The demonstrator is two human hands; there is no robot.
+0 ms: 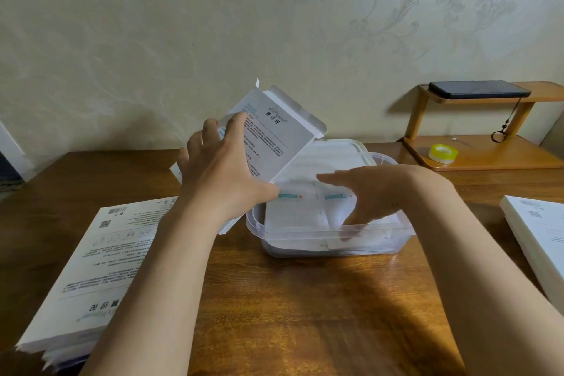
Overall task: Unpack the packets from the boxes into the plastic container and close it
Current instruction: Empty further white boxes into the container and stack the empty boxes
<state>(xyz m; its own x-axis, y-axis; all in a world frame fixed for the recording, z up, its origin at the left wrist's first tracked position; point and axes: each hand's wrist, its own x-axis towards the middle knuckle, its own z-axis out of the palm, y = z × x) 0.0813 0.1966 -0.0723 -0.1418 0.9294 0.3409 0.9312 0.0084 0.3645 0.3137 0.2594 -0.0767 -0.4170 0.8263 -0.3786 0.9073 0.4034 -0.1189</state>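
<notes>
Box (274, 137), one, opened, gripped by left hand (222, 174) above one container (290, 233); packets (293, 207), two, touched by straight-fingered right hand (375, 189).

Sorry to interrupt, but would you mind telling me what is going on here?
A person is unpacking. The left hand grips an opened white box tilted over the clear plastic container, while the right hand reaches in, touching the packets already inside. The lid sits behind, not yet on. A stack of boxes lies at left.

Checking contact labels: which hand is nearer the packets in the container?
Right. The right hand reaches into the plastic container, fingers touching the packets; the left hand grips the open box above its left rim.
</notes>
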